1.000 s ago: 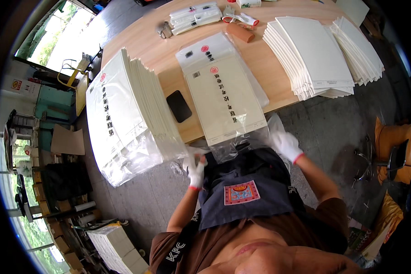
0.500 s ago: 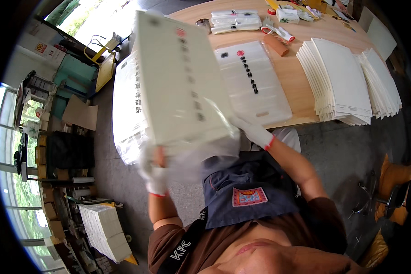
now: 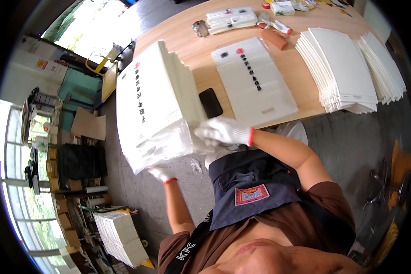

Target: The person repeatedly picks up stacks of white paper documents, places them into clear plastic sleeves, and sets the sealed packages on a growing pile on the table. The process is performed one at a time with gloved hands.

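Observation:
A thick stack of white printed sheets in clear plastic bags [image 3: 155,98] rests on the table's left end, its loose plastic hanging past the near edge. My left hand [image 3: 162,174], in a white knit glove with a red cuff, is at the stack's lower near corner. Its fingertips are hidden by the plastic. My right hand [image 3: 226,131], gloved alike, is beside the stack's near right corner, fingers loosely bent and apart against the plastic. A black phone [image 3: 210,102] lies right of the stack. Farther right lies a flat pile of printed clear bags [image 3: 255,84] with handle cutouts.
Fanned stacks of white paper [image 3: 340,68] lie at the table's right. Folded plastic packs [image 3: 231,20], a metal tin [image 3: 199,28], spare gloves [image 3: 278,26] and an orange-brown roll [image 3: 274,39] stand farther back. White bundles [image 3: 118,237] are piled on the floor at left.
The bagged sheets I held raised have come down onto the stack at left. My left hand has dropped to its lower corner; my right has moved left. The phone has come into view.

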The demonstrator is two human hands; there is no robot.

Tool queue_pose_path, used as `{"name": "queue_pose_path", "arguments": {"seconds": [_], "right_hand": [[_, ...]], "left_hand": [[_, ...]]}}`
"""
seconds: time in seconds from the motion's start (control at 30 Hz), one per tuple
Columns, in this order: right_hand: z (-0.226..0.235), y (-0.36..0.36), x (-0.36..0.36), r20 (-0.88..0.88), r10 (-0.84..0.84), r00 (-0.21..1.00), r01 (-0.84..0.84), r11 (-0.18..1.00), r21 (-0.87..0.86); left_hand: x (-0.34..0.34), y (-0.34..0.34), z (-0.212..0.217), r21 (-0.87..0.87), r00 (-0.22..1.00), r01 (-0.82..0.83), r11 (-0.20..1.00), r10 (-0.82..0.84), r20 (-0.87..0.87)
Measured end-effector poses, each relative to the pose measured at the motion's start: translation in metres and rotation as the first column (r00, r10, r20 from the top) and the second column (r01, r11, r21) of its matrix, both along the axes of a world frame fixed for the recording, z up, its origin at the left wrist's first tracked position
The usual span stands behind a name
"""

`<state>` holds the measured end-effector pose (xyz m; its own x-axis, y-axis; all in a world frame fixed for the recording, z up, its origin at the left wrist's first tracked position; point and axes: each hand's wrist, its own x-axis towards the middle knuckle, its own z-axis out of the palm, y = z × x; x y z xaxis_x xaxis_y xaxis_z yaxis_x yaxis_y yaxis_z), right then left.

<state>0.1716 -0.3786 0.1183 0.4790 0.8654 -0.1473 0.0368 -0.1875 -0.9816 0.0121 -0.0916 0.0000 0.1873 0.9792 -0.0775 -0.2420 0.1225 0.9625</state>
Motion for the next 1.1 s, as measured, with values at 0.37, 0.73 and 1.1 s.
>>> {"name": "queue_pose_path", "arguments": {"seconds": [0.37, 0.73, 1.1], "right_hand": [[-0.135, -0.144, -0.062, -0.048, -0.199, 0.979, 0.159, 0.888, -0.432], [-0.129, -0.157, -0.003, -0.296, -0.711, 0.637, 0.683, 0.699, -0.211], [-0.184, -0.190, 0.055, 0.630, -0.514, 0.582, 0.799, 0.504, -0.327]], "left_hand": [[0.172, -0.262, -0.053, 0.420, 0.367, 0.905, -0.062, -0.382, -0.848], [0.257, -0.249, -0.084, 0.024, -0.057, 0.993, -0.114, -0.656, -0.753], [0.292, -0.229, 0.004, 0.222, 0.131, 0.961, 0.166, -0.978, 0.163]]}}
